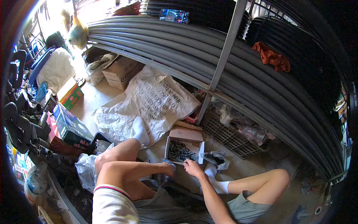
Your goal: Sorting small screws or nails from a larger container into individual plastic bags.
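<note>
A small open cardboard box (199,149) stands on the floor in front of me, its flap folded back and marked by hand. Inside lies a heap of dark screws (179,150). At the box's near rim is my right hand (193,168), fingers curled together; whether a screw is between them is too small to tell. My left hand (167,169) is just left of it, with a thin clear plastic bag (169,162) bunched at its fingers. Right of the box lies another clear plastic bag (221,161) with dark contents.
A white woven sack (156,103) lies on the floor beyond my foot. Dark pipes (167,42) fill a metal rack (223,53), where a phone (174,16) rests. A plastic crate (226,134) sits beneath. Cartons (71,127) and clear plastic bags (86,170) crowd the left.
</note>
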The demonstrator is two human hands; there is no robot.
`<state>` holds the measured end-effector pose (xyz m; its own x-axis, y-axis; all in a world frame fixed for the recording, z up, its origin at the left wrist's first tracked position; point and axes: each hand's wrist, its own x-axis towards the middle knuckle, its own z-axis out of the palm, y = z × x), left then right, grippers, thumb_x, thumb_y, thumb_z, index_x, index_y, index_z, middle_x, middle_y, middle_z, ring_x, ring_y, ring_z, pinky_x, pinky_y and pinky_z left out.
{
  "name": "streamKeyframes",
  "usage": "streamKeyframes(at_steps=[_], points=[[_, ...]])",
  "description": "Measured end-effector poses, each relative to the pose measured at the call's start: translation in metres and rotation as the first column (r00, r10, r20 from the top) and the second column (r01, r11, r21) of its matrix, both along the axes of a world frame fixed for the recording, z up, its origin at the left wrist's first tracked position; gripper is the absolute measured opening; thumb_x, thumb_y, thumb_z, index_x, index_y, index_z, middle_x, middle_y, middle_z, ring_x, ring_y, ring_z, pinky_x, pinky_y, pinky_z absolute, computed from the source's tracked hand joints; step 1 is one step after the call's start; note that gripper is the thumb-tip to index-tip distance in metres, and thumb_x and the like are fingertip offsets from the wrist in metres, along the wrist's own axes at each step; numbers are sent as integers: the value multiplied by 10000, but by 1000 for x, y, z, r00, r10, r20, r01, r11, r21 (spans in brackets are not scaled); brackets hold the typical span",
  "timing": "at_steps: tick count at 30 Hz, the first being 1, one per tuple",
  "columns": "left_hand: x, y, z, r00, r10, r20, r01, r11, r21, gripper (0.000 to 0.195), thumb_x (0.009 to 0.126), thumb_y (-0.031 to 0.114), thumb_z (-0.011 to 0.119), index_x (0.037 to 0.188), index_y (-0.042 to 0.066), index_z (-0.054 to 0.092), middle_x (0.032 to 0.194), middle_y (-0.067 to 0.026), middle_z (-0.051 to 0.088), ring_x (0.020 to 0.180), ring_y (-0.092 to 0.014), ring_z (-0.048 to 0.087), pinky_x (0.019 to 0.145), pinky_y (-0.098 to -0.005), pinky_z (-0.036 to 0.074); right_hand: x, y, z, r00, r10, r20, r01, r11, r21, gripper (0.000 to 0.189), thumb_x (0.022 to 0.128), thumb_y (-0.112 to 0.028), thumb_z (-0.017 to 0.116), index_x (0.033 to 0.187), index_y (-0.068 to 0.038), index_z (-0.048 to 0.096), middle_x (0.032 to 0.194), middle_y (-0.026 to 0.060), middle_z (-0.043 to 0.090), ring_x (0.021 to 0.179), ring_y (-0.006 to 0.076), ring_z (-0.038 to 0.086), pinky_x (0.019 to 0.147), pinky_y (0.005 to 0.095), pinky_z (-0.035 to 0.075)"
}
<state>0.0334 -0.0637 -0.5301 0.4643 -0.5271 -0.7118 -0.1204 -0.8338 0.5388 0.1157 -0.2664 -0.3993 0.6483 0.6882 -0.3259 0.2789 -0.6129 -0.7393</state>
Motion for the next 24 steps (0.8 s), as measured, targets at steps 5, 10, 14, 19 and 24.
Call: streamKeyframes(at_steps=[5,10,14,19,24], points=[[14,19,10,1000,22,19,-23,1000,17,282,820,181,568,1052,38,638,1001,-107,651,871,-228,590,741,-386,474,8,-2,9,995,-97,30,97,995,4,240,917,-210,504,965,-1,612,809,146,674,769,282,660,731,386,500],[31,46,30,998,54,45,-57,997,60,294,821,183,564,1064,32,634,1013,-111,651,889,-238,592,756,-389,476,24,0,36,962,-264,64,248,950,192,201,957,-169,475,959,-13,601,786,89,649,703,152,651,639,302,510],[36,53,38,997,59,55,-63,996,67,304,823,184,561,1073,27,631,1023,-115,652,903,-247,594,768,-391,478,13,16,52,941,-193,-279,293,878,379,186,981,-140,447,960,8,558,852,61,614,748,143,647,700,285,523],[34,53,45,997,45,59,-48,997,53,316,825,186,557,1085,21,627,1036,-119,652,921,-257,597,783,-394,480,-20,53,46,735,168,-657,431,632,644,157,1013,-139,398,990,-25,503,832,35,487,897,185,612,867,331,502],[40,86,55,995,68,76,-75,994,84,328,826,188,553,1097,16,623,1048,-123,653,939,-267,600,798,-397,482,-43,68,41,954,-12,-299,205,756,622,169,1006,-158,404,987,-17,495,809,94,553,778,190,578,752,353,465]])
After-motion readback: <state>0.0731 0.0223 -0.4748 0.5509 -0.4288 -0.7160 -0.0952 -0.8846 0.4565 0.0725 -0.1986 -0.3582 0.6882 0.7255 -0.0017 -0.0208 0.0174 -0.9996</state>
